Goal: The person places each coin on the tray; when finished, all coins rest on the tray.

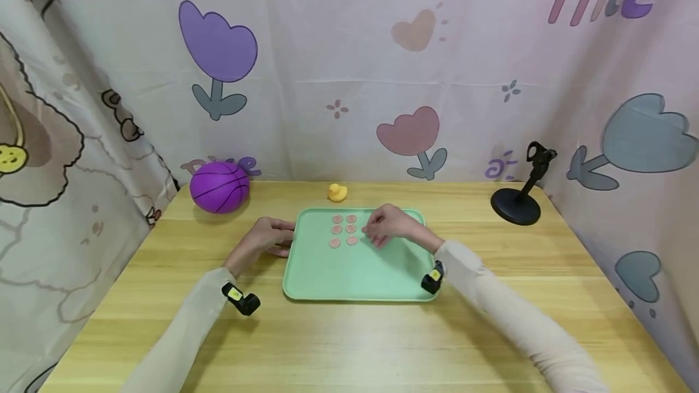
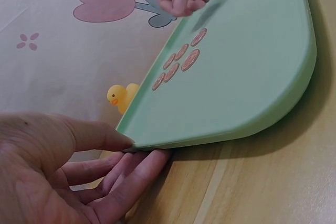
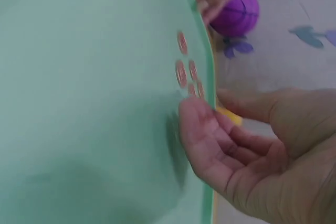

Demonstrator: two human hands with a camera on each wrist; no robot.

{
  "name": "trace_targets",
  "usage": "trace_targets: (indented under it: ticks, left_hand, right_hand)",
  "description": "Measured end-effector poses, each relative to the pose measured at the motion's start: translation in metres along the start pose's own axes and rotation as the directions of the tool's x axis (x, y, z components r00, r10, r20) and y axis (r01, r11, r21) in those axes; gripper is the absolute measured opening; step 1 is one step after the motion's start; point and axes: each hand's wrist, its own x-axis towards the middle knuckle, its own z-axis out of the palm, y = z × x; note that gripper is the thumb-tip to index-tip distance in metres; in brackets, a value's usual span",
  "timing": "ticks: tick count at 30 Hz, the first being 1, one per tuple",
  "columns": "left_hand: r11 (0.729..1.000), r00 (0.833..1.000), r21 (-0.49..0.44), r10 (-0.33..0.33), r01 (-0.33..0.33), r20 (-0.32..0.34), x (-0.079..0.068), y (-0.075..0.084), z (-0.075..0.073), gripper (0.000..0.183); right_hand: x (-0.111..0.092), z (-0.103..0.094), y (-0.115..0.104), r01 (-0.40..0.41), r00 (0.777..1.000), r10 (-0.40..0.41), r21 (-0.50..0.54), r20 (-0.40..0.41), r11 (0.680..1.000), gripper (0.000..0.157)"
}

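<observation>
Several copper-coloured coins (image 1: 351, 229) lie flat in two columns of three on a light green tray (image 1: 360, 278), towards its far edge. My left hand (image 1: 267, 237) grips the tray's left rim. In the left wrist view its thumb (image 2: 97, 135) lies on the rim and the other fingers are beneath. Over the tray, just right of the coins, hovers my right hand (image 1: 389, 224) with loosely bent fingers. The right wrist view shows its thumb (image 3: 244, 106) apart from the index finger (image 3: 197, 129), and I see nothing between them. Its fingertips partly cover the nearest coins there.
A small yellow rubber duck (image 1: 337, 192) stands behind the tray. At the table's back left is a purple basketball (image 1: 220, 187); a black stand (image 1: 516, 205) with a round base is at the back right. A printed curtain (image 1: 327, 47) hangs behind the wooden table (image 1: 338, 344).
</observation>
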Motion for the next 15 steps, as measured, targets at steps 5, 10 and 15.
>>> trace_targets:
  ticks: [5, 10, 15]
  left_hand:
    - [1.000, 1.000, -0.012, 0.024, -0.023, 0.017, 0.004, 0.000, 0.001, 0.043]
    - [1.000, 1.000, -0.013, 0.023, -0.023, 0.012, 0.001, -0.002, -0.002, 0.043]
    - [1.000, 1.000, -0.003, 0.018, -0.018, 0.017, -0.001, -0.001, -0.003, 0.044]
  right_hand:
    - [-0.018, -0.028, 0.013, 0.052, 0.999, -0.053, 0.017, 0.006, 0.998, 0.014]
    - [-0.030, -0.053, 0.033, 0.090, 0.995, -0.091, -0.012, -0.029, 0.996, 0.013]
    - [-0.050, -0.084, 0.057, 0.081, 0.991, -0.090, -0.088, -0.098, 0.993, 0.014]
